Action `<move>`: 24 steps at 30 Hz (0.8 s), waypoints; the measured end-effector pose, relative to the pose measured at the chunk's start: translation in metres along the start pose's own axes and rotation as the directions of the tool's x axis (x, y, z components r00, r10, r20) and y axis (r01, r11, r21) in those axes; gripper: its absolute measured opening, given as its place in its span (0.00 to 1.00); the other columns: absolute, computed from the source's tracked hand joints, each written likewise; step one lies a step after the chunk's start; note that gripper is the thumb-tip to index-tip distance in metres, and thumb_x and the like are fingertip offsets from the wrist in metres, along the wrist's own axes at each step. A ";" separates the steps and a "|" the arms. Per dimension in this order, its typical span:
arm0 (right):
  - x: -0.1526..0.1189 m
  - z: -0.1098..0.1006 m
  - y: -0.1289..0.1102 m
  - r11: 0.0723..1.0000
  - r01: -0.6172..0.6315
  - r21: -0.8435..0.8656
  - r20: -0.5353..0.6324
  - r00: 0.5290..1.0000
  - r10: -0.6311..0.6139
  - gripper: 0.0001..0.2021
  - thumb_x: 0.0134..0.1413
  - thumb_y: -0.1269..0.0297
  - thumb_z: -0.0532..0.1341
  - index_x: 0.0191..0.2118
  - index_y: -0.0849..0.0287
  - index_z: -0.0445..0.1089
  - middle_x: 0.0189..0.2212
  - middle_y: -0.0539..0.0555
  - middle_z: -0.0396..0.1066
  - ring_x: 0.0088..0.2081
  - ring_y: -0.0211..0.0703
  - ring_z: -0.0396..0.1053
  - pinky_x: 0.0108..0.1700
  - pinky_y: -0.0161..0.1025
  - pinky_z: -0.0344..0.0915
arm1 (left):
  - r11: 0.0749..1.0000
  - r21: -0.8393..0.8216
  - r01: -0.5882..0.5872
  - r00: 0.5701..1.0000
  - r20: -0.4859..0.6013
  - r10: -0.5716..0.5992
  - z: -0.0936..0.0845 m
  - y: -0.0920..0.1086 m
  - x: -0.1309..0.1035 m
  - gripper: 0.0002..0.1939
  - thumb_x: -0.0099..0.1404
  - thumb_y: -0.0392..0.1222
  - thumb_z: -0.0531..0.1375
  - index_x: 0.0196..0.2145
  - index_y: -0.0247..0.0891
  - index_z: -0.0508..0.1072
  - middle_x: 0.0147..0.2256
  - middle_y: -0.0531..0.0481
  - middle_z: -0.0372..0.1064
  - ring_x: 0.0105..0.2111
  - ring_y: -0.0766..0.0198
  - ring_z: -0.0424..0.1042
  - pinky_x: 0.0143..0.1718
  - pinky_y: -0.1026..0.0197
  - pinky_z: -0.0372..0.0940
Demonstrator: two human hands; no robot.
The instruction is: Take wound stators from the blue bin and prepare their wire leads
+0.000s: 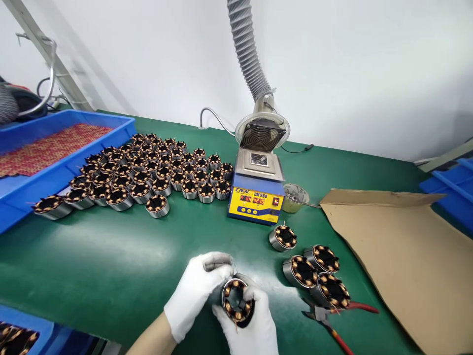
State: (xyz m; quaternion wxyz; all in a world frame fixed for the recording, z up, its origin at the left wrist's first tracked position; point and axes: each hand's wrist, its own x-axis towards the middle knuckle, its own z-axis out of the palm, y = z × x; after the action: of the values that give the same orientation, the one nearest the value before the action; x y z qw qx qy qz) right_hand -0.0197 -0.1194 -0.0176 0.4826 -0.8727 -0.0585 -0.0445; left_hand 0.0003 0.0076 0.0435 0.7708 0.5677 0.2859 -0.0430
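Observation:
Both of my hands wear white gloves at the front middle of the green table. My right hand [254, 315] is wrapped round a metal ring with copper coils [236, 301], its thumb over the near side of the rim. At the ring's upper left is my left hand [201, 283], thumb and fingers pinched together; anything between the fingertips is too small to make out. On the right stand several more coil rings [303, 271], with red-handled cutters [323, 314] lying open below them.
Many coil rings [140, 190] stand at the left, beside a blue tray [74, 162]. A blue and yellow heated unit [255, 202] sits under an exhaust hose [247, 44]. A round pot [294, 198] adjoins it; cardboard [406, 256] covers the right.

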 end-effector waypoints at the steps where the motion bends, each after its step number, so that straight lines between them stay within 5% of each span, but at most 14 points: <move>1: 0.000 0.000 0.000 1.000 -0.017 0.012 -0.007 1.000 0.017 0.18 0.37 0.64 0.67 0.34 0.52 0.58 0.42 0.54 0.73 0.39 0.50 0.72 0.41 0.42 0.67 | 1.000 -0.004 0.001 1.000 0.002 -0.001 0.003 -0.001 0.001 0.11 0.41 0.40 0.65 0.26 0.35 0.74 0.25 0.51 0.73 0.28 0.62 0.70 0.33 0.62 0.64; 6: -0.001 0.000 -0.002 0.996 -0.080 0.040 -0.032 0.996 0.082 0.24 0.40 0.50 0.65 0.43 0.54 0.62 0.37 0.55 0.74 0.36 0.51 0.73 0.39 0.42 0.68 | 0.995 0.098 -0.017 0.990 0.140 0.003 0.008 -0.004 0.008 0.05 0.42 0.37 0.61 0.22 0.35 0.71 0.21 0.55 0.69 0.24 0.66 0.67 0.28 0.64 0.61; 9: -0.001 0.000 -0.002 0.996 -0.087 0.033 -0.040 0.995 0.088 0.25 0.40 0.47 0.64 0.43 0.54 0.63 0.37 0.56 0.74 0.37 0.52 0.73 0.40 0.43 0.68 | 0.987 0.151 -0.049 0.993 0.118 0.031 0.005 -0.004 0.008 0.04 0.43 0.38 0.60 0.21 0.36 0.71 0.21 0.53 0.70 0.25 0.64 0.68 0.29 0.62 0.62; 14: 0.001 0.000 -0.001 0.997 -0.061 0.049 -0.017 0.998 0.062 0.26 0.40 0.48 0.65 0.44 0.55 0.63 0.37 0.56 0.74 0.37 0.52 0.73 0.40 0.44 0.68 | 0.981 0.174 -0.086 0.995 -0.040 0.095 0.009 -0.002 0.005 0.24 0.36 0.33 0.65 0.37 0.37 0.74 0.38 0.46 0.75 0.40 0.54 0.72 0.43 0.57 0.64; 18: 0.000 -0.001 0.000 0.998 -0.049 0.029 0.005 0.999 0.049 0.22 0.39 0.54 0.67 0.42 0.54 0.63 0.39 0.57 0.73 0.38 0.52 0.73 0.40 0.44 0.68 | 0.999 0.032 -0.021 1.000 0.013 0.021 0.017 -0.002 0.008 0.07 0.42 0.40 0.63 0.23 0.36 0.73 0.22 0.51 0.72 0.26 0.59 0.71 0.31 0.59 0.65; 20: -0.001 -0.002 0.001 0.999 -0.043 0.004 0.005 0.999 0.043 0.23 0.38 0.57 0.67 0.43 0.55 0.63 0.41 0.57 0.73 0.39 0.53 0.72 0.42 0.45 0.68 | 0.999 -0.042 -0.004 1.000 -0.009 0.003 0.016 0.000 0.010 0.11 0.44 0.45 0.62 0.26 0.37 0.71 0.20 0.52 0.71 0.24 0.60 0.71 0.29 0.59 0.65; 24: -0.001 -0.002 0.003 0.999 0.014 -0.037 0.011 1.000 -0.014 0.27 0.40 0.59 0.66 0.49 0.56 0.62 0.44 0.59 0.72 0.44 0.55 0.71 0.46 0.47 0.68 | 0.996 -0.023 -0.081 0.994 -0.081 0.079 0.002 0.007 0.006 0.21 0.52 0.54 0.60 0.38 0.35 0.71 0.33 0.44 0.77 0.39 0.55 0.74 0.44 0.56 0.65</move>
State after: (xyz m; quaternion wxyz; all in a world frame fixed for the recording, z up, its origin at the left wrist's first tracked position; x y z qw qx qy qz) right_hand -0.0207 -0.1225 -0.0189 0.4658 -0.8813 -0.0665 -0.0443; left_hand 0.0090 0.0099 0.0474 0.7672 0.5699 0.2940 0.0143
